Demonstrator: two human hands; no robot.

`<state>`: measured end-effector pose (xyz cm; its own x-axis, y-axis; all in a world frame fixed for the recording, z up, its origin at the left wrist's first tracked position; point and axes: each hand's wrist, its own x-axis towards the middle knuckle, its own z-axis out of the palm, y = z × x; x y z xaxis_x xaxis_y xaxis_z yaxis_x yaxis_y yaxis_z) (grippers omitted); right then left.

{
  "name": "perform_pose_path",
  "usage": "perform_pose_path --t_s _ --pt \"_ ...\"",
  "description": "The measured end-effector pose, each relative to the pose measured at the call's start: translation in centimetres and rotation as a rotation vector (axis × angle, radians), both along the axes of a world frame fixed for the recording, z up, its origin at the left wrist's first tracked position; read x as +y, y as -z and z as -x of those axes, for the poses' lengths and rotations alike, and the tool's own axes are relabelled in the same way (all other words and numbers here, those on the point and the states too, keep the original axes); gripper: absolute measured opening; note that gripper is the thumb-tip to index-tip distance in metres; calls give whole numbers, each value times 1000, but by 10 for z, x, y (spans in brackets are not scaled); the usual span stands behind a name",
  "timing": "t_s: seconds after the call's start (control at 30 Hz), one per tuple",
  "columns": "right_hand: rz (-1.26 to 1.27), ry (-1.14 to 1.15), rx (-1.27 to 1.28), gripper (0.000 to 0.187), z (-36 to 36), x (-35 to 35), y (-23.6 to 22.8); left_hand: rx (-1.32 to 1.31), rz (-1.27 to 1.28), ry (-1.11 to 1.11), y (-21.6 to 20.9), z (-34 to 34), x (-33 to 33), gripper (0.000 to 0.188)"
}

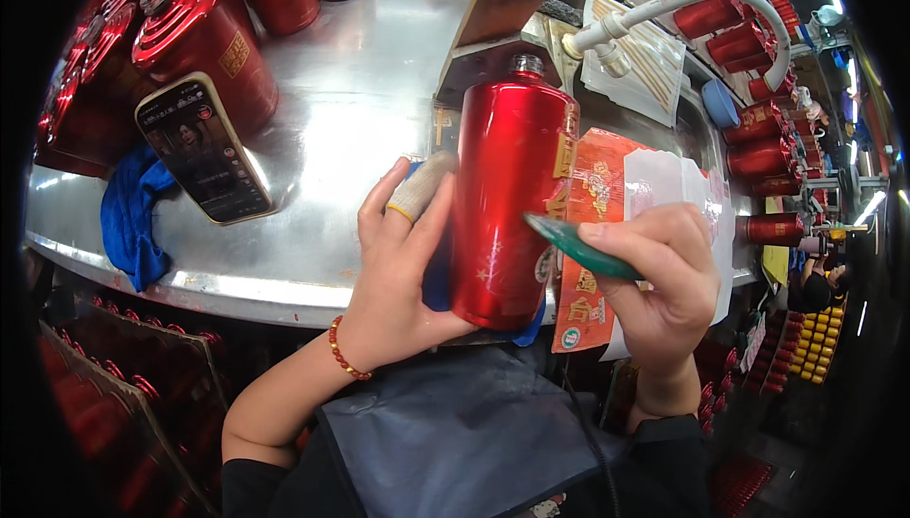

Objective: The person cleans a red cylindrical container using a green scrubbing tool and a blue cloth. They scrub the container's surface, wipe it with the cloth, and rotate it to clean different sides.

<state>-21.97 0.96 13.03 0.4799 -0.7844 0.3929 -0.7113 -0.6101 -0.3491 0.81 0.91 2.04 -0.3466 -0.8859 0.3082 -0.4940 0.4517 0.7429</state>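
Fingers (403, 200) of the left hand (403, 272) are wrapped around a red bottle (507, 205), held upright at the steel counter (351, 91) front edge, while a green scraper (578, 248) is pinched in the right hand (664, 276). Open counter is left between a phone (204, 148) and the bottle; red bottles (209, 39) are crowded along the back.

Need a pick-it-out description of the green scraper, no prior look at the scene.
Start at the steel table, then the one red bottle that the left hand holds at its near edge. The green scraper is the flat blade in the right hand, tip at the bottle's side. It is the only green thing among red bottles.
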Motion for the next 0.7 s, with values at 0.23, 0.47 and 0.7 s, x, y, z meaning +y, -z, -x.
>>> perform_pose_path --t_s 0.23,0.47,0.7 --pt "-206 -195 -77 29 7 17 8 34 -65 118 6 -1 -6 112" --pt "-46 -304 -49 33 3 31 12 8 -31 102 -8 3 -6 123" --pt "-124 96 -195 40 16 -17 -1 125 -47 122 -6 14 -13 141"
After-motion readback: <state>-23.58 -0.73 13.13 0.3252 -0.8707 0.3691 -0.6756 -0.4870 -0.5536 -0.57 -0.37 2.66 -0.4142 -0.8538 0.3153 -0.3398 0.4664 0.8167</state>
